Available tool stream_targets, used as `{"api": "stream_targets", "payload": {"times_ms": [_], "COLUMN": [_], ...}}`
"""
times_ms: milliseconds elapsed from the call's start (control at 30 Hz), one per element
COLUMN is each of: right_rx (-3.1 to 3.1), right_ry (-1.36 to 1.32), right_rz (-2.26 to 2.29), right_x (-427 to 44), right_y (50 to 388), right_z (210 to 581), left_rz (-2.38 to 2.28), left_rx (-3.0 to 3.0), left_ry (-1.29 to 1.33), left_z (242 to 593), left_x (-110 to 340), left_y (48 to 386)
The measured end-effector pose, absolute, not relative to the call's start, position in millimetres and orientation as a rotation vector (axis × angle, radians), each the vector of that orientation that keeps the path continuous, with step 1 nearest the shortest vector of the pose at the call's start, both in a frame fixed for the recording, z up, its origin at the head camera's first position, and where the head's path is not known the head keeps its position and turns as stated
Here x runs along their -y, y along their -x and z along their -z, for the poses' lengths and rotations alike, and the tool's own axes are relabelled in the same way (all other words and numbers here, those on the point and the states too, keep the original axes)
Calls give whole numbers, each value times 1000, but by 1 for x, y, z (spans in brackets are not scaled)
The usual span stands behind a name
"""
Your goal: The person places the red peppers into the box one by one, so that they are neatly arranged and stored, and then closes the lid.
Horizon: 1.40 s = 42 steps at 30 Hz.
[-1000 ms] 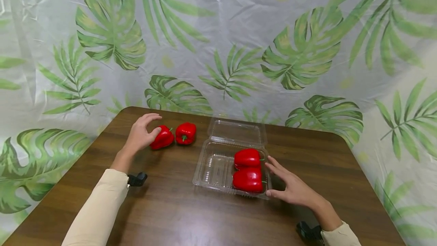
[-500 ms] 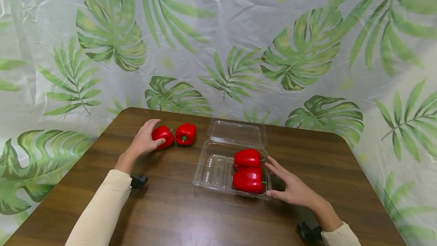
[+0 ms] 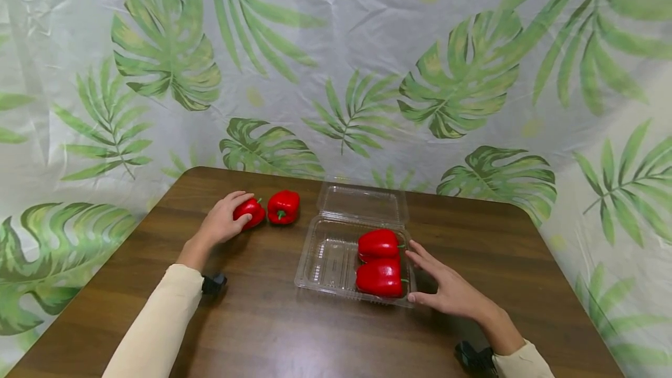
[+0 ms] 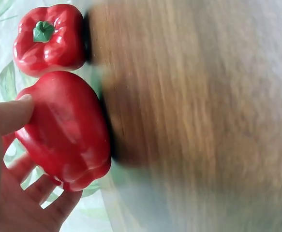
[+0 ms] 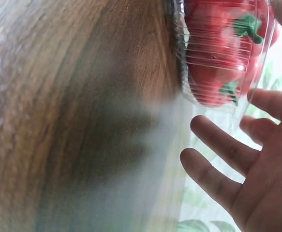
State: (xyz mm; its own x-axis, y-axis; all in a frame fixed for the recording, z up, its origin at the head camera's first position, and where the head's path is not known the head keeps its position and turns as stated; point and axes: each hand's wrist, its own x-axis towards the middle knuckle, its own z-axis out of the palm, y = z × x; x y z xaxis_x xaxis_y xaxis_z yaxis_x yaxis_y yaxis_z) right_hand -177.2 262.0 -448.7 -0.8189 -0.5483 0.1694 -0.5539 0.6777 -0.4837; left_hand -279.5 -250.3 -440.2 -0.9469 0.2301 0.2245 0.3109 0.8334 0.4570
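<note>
In the head view my left hand [image 3: 219,224] grips a red bell pepper [image 3: 250,212] on the table's left side. The left wrist view shows the thumb on one side of this bell pepper [image 4: 66,128] and the other fingers round its far side. Close by stands a second red bell pepper [image 3: 283,206] with its green stem facing forward. A clear plastic clamshell container [image 3: 326,264] lies with its lid folded back. Two red bell peppers [image 3: 379,277] sit side by side in its right half. My right hand [image 3: 448,287], fingers extended, touches the container's right edge.
The brown wooden table [image 3: 294,337] has rounded far corners. The container's transparent lid [image 3: 362,202] reaches the table's far edge. Behind hangs a pale leaf-print cloth [image 3: 357,34].
My left hand has come down over the left bell pepper and closed its thumb and fingers round it. The right hand stays at the container's edge.
</note>
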Motion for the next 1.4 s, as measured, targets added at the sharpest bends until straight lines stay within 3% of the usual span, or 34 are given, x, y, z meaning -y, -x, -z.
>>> {"api": "stream_targets", "payload": {"times_ms": [1400], "right_rx": [2881], "right_ry": [-958], "right_rz": [-833], "right_x": [-262], "right_y": [179], "right_z": [449], "left_rz": [794], "left_rx": [2845], "left_ry": [343], "left_z": [426], "left_x": [265], "left_y": [263]}}
